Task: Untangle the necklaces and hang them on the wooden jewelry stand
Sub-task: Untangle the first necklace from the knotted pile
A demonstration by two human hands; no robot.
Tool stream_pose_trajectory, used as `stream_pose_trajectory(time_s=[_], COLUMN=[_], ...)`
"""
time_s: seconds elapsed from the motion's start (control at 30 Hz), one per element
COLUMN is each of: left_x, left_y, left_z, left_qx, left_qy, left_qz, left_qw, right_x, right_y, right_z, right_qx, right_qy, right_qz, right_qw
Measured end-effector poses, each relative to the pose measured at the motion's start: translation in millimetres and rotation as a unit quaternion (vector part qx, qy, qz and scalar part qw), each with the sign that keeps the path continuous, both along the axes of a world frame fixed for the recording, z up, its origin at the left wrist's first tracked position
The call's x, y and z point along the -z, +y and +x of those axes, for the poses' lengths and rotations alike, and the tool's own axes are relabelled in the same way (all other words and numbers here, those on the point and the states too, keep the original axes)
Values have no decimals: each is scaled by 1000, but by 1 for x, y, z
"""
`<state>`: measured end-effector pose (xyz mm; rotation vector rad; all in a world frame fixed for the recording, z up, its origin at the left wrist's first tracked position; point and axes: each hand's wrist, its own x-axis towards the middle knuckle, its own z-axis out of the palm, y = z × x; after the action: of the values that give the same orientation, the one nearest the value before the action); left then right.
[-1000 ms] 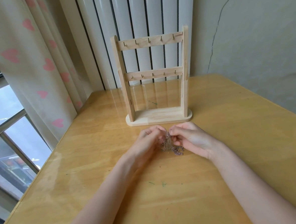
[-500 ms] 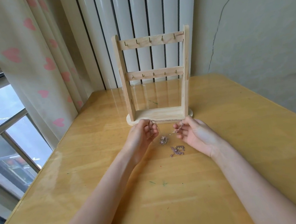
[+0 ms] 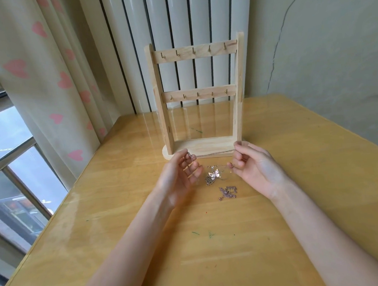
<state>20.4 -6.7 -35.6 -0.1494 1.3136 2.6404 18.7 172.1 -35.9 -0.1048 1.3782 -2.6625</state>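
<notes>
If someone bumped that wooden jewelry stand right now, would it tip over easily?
Probably fairly easily. The wooden jewelry stand is tall and thin, standing on a narrow base, so a push front to back would likely topple it. Its hooks hang empty, and the wood looks pale and thin, so it is likely light. On the glossy table it might slide first.

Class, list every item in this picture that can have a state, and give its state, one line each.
Left hand: pinching the chain.
Right hand: pinching the chain.
Necklace chain: stretched between both hands, pendant hanging.
Second necklace: heaped on table.
Jewelry stand: upright, hooks bare.
</notes>
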Motion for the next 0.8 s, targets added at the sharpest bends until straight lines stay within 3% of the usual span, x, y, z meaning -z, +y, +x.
stream_pose_trajectory(time_s=[0.3, 0.43, 0.57, 0.67, 0.8], left_x=[-7, -11, -16, -15, -3], left_y=[-6, -4, -6, -10, -11], left_z=[4, 5, 6, 3, -2], left_qx=[44, 62, 71, 45, -51], left_qy=[37, 61, 102, 108, 87], left_qz=[156, 161, 55, -111, -358], left_qw=[986, 983, 991, 987, 928], right_x=[2, 4, -1, -4, 4], right_y=[-1, -6, -7, -4, -3], right_z=[2, 3, 5, 5, 0], right_qx=[-11, -2, 11, 45, 122], right_qy=[-2, 31, 73, 113, 102], right_qz=[39, 170, 192, 277, 434], right_qw=[999, 985, 979, 953, 887])
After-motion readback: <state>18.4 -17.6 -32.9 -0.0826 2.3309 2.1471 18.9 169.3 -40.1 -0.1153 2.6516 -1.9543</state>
